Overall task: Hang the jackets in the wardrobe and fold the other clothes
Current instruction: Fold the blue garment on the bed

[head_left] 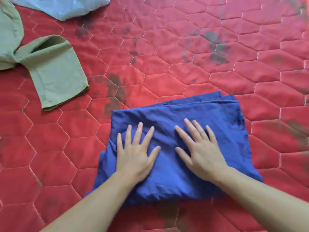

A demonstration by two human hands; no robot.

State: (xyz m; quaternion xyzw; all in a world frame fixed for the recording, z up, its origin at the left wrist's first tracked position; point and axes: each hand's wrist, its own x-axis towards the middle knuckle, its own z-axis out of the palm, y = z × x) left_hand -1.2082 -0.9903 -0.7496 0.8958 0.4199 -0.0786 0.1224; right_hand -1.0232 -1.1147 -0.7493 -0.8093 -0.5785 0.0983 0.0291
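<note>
A blue garment (217, 118) lies folded into a rough rectangle on the red quilted bedcover (200, 67), near the front. Both my hands lie flat on top of it with fingers spread and straight. My left hand (135, 153) presses its left half. My right hand (200, 148) presses its middle. Neither hand grips the cloth.
A pale green garment (55, 76) lies unfolded at the left, one leg or sleeve pointing toward me. A light blue cloth (63, 5) lies at the top left edge. Dark stains mark the bedcover between them and the blue garment.
</note>
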